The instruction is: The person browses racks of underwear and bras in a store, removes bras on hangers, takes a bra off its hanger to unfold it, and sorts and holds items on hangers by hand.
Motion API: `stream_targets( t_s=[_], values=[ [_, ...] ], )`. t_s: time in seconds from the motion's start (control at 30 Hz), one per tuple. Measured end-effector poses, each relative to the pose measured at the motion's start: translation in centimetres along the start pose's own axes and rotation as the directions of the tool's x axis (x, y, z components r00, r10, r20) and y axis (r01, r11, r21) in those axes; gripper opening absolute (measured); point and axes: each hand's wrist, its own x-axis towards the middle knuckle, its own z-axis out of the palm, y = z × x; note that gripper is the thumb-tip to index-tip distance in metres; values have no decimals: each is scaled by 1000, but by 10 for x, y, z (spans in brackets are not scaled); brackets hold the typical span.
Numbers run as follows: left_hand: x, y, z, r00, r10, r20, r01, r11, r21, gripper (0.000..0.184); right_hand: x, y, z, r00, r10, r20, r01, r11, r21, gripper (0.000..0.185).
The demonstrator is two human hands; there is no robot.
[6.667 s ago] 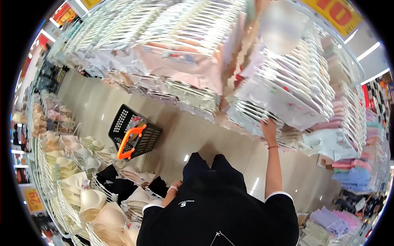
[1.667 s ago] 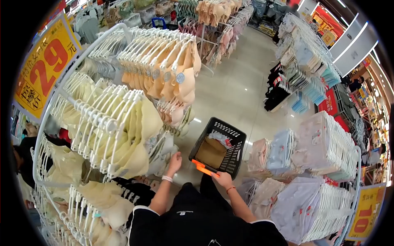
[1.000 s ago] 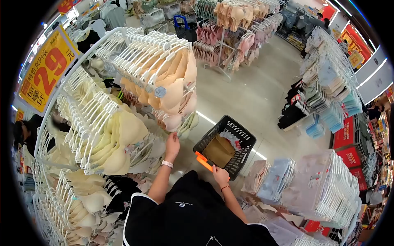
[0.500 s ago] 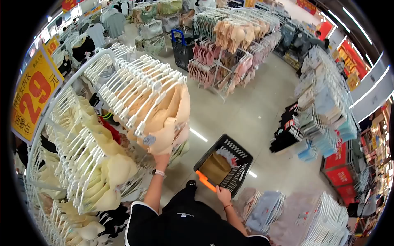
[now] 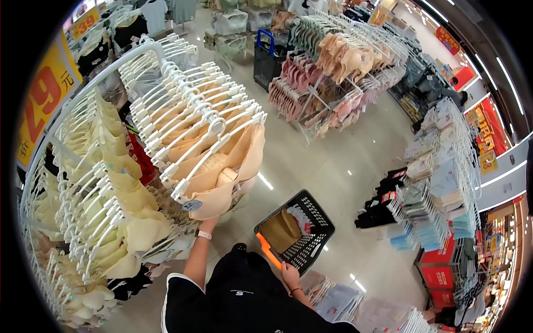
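My right hand (image 5: 290,276) is closed around the orange handle (image 5: 268,251) of a black basket (image 5: 311,244). A brown item (image 5: 280,230) and a light item with red marks lie inside the basket. My left hand (image 5: 209,223), with a pale band at the wrist, reaches up beneath the peach bras (image 5: 239,161) hanging on white hangers. Its fingers are hidden behind the lowest garments, so what it touches cannot be made out.
Pale yellow bras (image 5: 122,233) hang at the left below a yellow price sign (image 5: 47,94). Another rack of bras (image 5: 344,61) and a blue-handled basket (image 5: 269,64) stand ahead. Racks of folded garments (image 5: 438,183) line the right, with red boxes (image 5: 438,272) below.
My left hand has gone from open space beside the rack to under the peach bras. The view has moved forward along the aisle, and my right hand keeps hold of the basket handle.
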Motion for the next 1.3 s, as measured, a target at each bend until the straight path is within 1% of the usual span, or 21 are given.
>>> stream_targets(
  t_s=[0.07,0.1,0.17,0.2,0.3,0.33,0.4,0.47,0.53,0.63,0.73,0.77,0.8,0.87,0.97,1.0,1.07,1.1,1.2,1.27,1.3],
  values=[
    [-1,17,-2,989,-132,61,137,988,-72,26,5,10,5,998,-5,64,3,1000,24,43],
    [0,41,-8,973,-211,94,219,972,-82,24,3,8,4,999,-49,4,49,998,-49,48],
    [4,94,-23,921,-357,154,373,923,-91,21,9,9,-6,976,-16,215,-3,996,89,49],
    [3,111,-27,919,-350,179,364,930,-52,21,12,10,-10,943,-17,333,-47,982,182,49],
    [-18,140,-22,906,-349,237,351,936,37,21,27,23,-2,875,-86,476,-153,885,441,48],
    [-25,144,-19,904,-355,239,352,934,55,22,29,27,-1,865,-84,494,-178,871,458,48],
    [-38,154,-17,902,-374,214,363,927,89,23,34,34,4,905,-186,382,78,957,281,46],
    [-51,177,-29,897,-411,162,397,911,112,23,31,26,-5,903,-351,246,293,924,244,43],
    [-68,197,-46,899,-413,144,413,910,35,23,37,16,-16,878,-375,298,325,924,203,37],
    [-83,234,-78,890,-426,159,443,892,-88,25,43,-6,-42,868,-437,235,383,891,243,31],
    [-93,284,-115,886,-351,303,430,867,-254,24,55,-30,-53,878,-447,172,322,817,479,35],
    [-95,298,-128,891,-308,334,405,872,-275,24,75,-22,-34,872,-374,317,37,695,718,45],
    [-96,309,-140,892,-266,366,383,875,-297,24,71,-41,-46,878,-338,338,-110,546,830,53],
    [-100,315,-152,889,-244,387,385,858,-342,23,74,-69,-66,711,-535,457,-381,252,889,58],
    [-100,305,-161,895,-311,320,429,798,-423,23,95,-74,-53,664,-567,488,-562,53,826,60],
    [-101,300,-163,888,-372,272,457,784,-420,23,78,-99,-65,720,-548,426,-522,-22,853,61],
    [-112,293,-168,844,-502,188,532,740,-412,23,75,-103,-63,638,-609,471,-630,-61,774,60],
    [-117,293,-173,851,-499,164,518,746,-419,24,73,-102,-59,546,-688,479,-707,-71,704,61],
    [-143,280,-174,819,-552,157,550,676,-491,24,55,-106,-50,573,-515,637,-756,-33,654,60],
    [-162,257,-165,811,-564,154,561,677,-476,24,56,-92,-30,268,-855,444,-833,27,553,55],
    [-168,247,-162,808,-569,154,571,691,-444,23,45,-97,-37,361,-758,543,-719,144,680,55]
  ],
)
